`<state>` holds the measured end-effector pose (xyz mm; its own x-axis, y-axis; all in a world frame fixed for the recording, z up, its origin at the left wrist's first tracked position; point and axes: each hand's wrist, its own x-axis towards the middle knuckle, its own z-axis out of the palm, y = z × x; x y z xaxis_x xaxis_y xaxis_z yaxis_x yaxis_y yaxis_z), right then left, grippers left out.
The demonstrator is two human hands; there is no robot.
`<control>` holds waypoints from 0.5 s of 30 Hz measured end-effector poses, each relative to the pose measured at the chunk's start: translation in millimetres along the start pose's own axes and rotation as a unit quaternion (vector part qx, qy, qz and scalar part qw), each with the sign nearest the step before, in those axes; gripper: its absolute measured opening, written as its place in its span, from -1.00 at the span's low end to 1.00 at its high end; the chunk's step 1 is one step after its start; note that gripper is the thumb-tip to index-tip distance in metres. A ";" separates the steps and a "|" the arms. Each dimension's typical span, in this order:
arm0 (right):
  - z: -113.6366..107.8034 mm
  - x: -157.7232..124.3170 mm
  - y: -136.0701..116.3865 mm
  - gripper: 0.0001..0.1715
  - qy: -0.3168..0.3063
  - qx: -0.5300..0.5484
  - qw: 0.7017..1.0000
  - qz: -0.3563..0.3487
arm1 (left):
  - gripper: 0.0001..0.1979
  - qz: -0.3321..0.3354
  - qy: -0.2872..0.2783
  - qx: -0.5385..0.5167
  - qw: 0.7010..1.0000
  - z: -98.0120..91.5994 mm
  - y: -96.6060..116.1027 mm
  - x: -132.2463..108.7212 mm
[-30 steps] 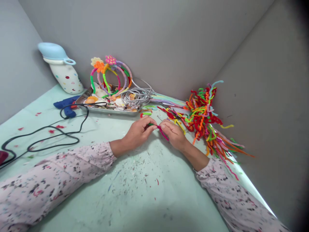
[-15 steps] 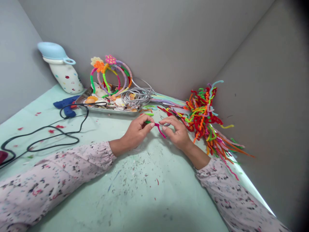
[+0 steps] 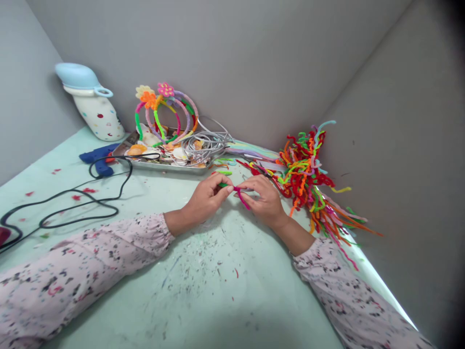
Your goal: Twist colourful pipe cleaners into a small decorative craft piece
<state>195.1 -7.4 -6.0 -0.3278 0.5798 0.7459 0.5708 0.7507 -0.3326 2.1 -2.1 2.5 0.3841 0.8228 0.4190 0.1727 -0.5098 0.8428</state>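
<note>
My left hand (image 3: 209,196) pinches a short green fuzzy length (image 3: 223,184) between thumb and fingertips. Right beside those fingertips, a magenta pipe cleaner (image 3: 242,199) is wound at its upper part, and its loose tail hangs down to the right. Thumb and forefinger of my right hand (image 3: 264,199) close around the magenta piece from the other side. The two hands nearly meet above the table, and their fingers partly hide the joined pieces.
Behind my hands stands a metal tray (image 3: 170,167) with scraps, grey wire (image 3: 207,145) and flowered headbands (image 3: 167,116). Pipe cleaners (image 3: 305,169) pile up at right. To the left are a blue glue gun (image 3: 100,157), a black cord (image 3: 78,220) and a bottle (image 3: 96,111).
My right hand has moved slightly left, its fingertips now at the magenta pipe cleaner beside the left hand. The left hand stays almost still.
</note>
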 end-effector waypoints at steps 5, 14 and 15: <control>0.1 -0.2 0.4 -0.92 -0.003 -0.006 1.000 0.004 | -0.83 0.000 0.000 0.000 1.000 0.6 -0.7 -0.2; -0.2 -1.9 0.6 -0.89 -0.013 0.002 0.999 0.032 | -0.82 0.008 0.004 0.007 1.000 1.3 -0.7 0.2; -0.1 -2.1 0.6 -0.88 -0.013 0.004 0.999 0.031 | -0.82 0.008 0.004 0.008 1.000 1.3 -0.7 0.2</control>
<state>196.2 -8.2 -7.7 -0.3117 0.6340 0.7077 0.5854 0.7148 -0.3825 3.2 -1.9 1.6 0.3802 0.8164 0.4346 0.1818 -0.5267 0.8304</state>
